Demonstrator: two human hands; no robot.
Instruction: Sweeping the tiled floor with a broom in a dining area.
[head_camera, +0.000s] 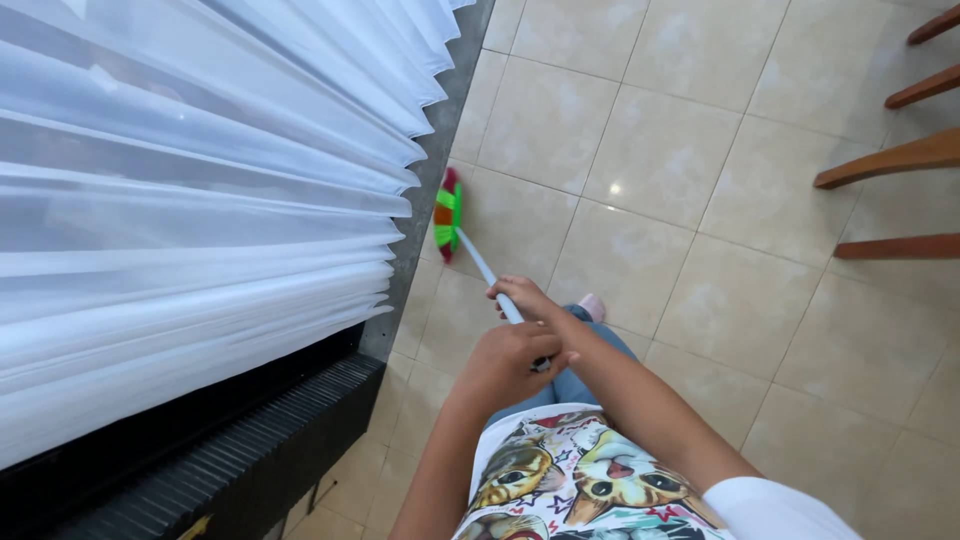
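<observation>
A broom with a red, orange and green head (447, 214) rests on the beige tiled floor next to the dark sill under the white curtain. Its pale handle (484, 272) runs back toward me. My right hand (526, 299) grips the handle further down, toward the broom head. My left hand (508, 360) is wrapped around the handle's upper end, just behind the right hand. Both forearms reach forward over my printed shirt and blue jeans.
A white pleated curtain (190, 200) fills the left side, above a dark ribbed ledge (260, 440). Brown wooden chair legs (900, 160) jut in at the upper right. Beige floor tiles (700, 250) spread across the middle and right.
</observation>
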